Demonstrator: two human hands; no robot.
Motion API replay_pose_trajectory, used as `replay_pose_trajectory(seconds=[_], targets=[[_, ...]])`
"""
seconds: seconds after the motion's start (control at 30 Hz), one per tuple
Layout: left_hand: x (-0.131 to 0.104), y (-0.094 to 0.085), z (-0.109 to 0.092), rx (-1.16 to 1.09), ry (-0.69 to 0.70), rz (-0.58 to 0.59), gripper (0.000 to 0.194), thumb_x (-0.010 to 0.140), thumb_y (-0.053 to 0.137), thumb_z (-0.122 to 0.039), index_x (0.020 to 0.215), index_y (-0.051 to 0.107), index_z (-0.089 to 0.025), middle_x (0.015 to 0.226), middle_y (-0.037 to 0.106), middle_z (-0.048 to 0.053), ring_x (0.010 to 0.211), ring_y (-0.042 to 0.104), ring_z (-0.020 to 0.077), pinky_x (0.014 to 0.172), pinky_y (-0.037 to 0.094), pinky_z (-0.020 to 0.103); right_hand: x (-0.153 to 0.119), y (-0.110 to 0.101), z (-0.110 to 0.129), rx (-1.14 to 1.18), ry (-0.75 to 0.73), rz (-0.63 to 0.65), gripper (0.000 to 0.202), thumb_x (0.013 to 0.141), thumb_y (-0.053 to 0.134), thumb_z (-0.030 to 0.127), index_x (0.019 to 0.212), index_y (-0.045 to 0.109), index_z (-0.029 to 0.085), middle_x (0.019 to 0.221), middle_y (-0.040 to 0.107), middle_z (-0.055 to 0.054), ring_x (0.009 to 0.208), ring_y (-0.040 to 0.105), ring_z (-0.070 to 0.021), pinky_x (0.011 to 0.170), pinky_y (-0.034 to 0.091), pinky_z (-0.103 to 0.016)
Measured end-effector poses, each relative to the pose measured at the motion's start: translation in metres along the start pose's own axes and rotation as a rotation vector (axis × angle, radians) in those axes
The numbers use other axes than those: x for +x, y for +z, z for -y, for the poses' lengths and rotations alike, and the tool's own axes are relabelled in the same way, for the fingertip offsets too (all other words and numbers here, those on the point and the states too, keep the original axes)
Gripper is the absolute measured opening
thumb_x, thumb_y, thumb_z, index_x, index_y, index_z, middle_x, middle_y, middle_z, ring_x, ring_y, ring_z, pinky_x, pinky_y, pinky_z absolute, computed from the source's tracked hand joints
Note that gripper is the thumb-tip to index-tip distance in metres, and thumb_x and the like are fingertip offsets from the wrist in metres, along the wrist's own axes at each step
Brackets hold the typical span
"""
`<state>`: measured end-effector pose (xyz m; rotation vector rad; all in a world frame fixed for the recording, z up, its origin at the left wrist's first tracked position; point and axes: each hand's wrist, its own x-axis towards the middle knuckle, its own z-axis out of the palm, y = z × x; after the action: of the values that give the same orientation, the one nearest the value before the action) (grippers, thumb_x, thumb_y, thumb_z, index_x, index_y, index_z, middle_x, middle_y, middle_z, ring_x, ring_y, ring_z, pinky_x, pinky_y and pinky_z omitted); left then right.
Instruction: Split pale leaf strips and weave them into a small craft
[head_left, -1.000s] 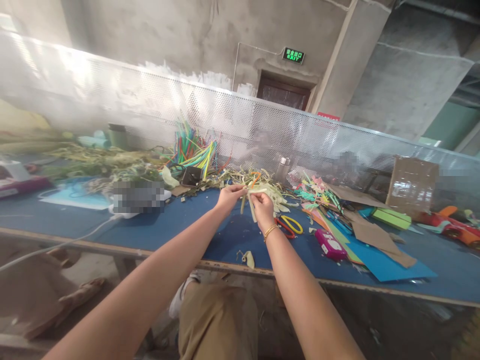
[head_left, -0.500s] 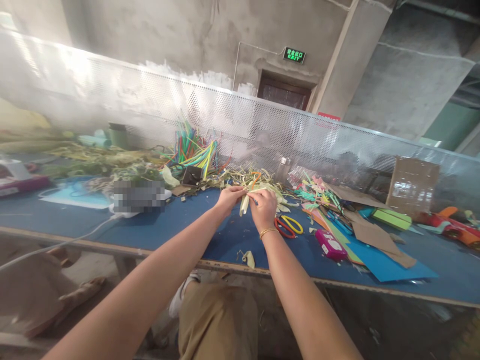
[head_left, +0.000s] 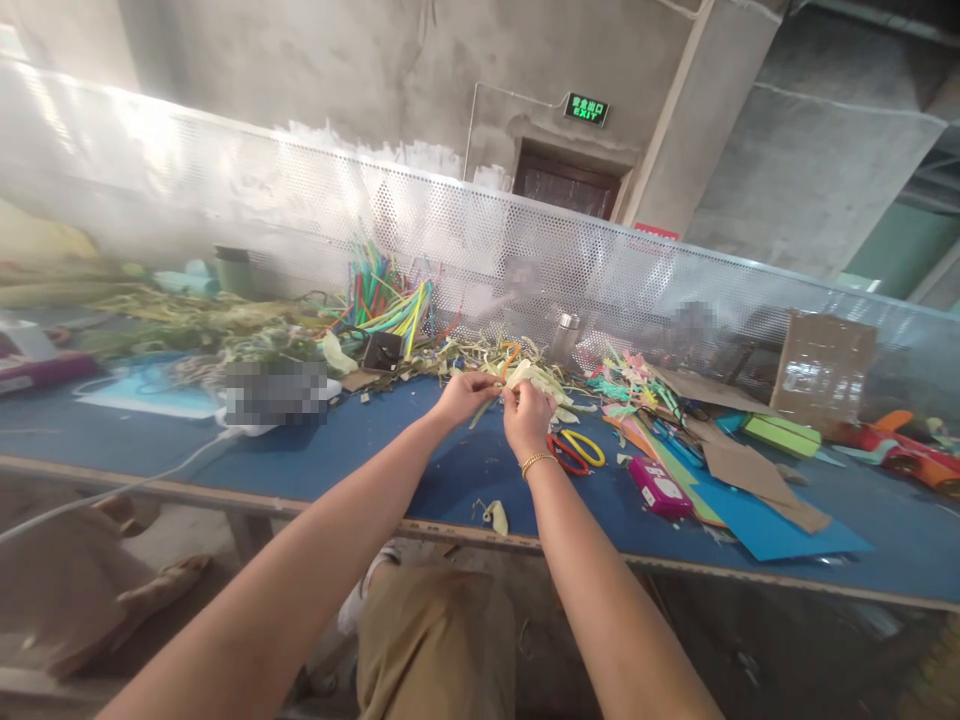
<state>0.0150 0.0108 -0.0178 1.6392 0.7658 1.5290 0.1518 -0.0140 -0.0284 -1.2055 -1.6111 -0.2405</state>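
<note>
In the head view my left hand (head_left: 466, 397) and my right hand (head_left: 529, 418) meet over the blue table. Both are closed in a pinch, fingertips almost touching, on a thin pale-green strip (head_left: 481, 412) whose lower end slants down between them. Its exact kind I cannot make out, and the fingers hide most of it. Pale leaf-like pieces (head_left: 544, 377) lie just behind, with a bent orange strip (head_left: 511, 354) among them. Beside my right wrist rest scissors (head_left: 581, 450) with a red and a yellow handle loop.
Colourful pipe cleaners (head_left: 382, 300) stand in a bundle at the back. A metal-capped bottle (head_left: 565, 338) is behind my hands. To the right lie a magenta box (head_left: 660, 487), a blue sheet (head_left: 787, 528) and cardboard (head_left: 757, 475). A white cable (head_left: 165, 468) crosses the left edge.
The pale pieces that hung down between my hands are no longer there; a thin green strip shows instead. My right fingers have turned and curled in more, and both hands stay in place.
</note>
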Motion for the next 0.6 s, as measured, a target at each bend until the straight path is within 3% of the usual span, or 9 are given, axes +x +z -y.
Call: replay_pose_trajectory(seconds=[0.17, 0.3, 0.43, 0.6], targets=[[0.000, -0.006, -0.005, 0.118, 0.033, 0.044, 0.022, 0.061, 0.073, -0.030, 0.079, 0.076, -0.018, 0.076, 0.070, 0.005, 0.073, 0.061, 0.0176, 0.069, 0.047, 0.027, 0.003, 0.000, 0.000, 0.114, 0.058, 0.063, 0.012, 0.081, 0.055, 0.029, 0.073, 0.054, 0.020, 0.072, 0.060, -0.002, 0.075, 0.052, -0.0181, 0.088, 0.029, -0.034], [-0.002, -0.007, -0.009, -0.035, -0.057, 0.054, 0.022, 0.062, 0.065, -0.024, 0.080, 0.076, -0.017, 0.078, 0.071, 0.006, 0.075, 0.063, 0.0186, 0.074, 0.047, 0.028, 0.007, -0.001, -0.002, 0.283, 0.170, 0.059, 0.018, 0.076, 0.059, 0.033, 0.065, 0.051, 0.021, 0.067, 0.058, 0.001, 0.070, 0.051, -0.0166, 0.078, 0.035, -0.030], [-0.005, -0.005, -0.009, -0.249, -0.206, 0.155, 0.029, 0.060, 0.068, -0.021, 0.088, 0.075, -0.014, 0.079, 0.072, 0.008, 0.080, 0.065, 0.0202, 0.078, 0.048, 0.031, 0.010, 0.004, -0.005, 0.669, 0.388, 0.029, 0.026, 0.071, 0.062, 0.040, 0.061, 0.047, 0.021, 0.056, 0.049, 0.005, 0.057, 0.044, -0.0124, 0.062, 0.037, -0.025], [-0.007, -0.001, -0.008, -0.228, -0.156, 0.164, 0.045, 0.053, 0.082, -0.027, 0.096, 0.072, -0.016, 0.083, 0.072, 0.007, 0.080, 0.065, 0.0184, 0.079, 0.048, 0.032, 0.009, 0.012, -0.006, 1.052, 0.606, 0.062, 0.030, 0.061, 0.071, 0.039, 0.060, 0.049, 0.020, 0.054, 0.053, 0.006, 0.054, 0.048, -0.0109, 0.059, 0.041, -0.025]])
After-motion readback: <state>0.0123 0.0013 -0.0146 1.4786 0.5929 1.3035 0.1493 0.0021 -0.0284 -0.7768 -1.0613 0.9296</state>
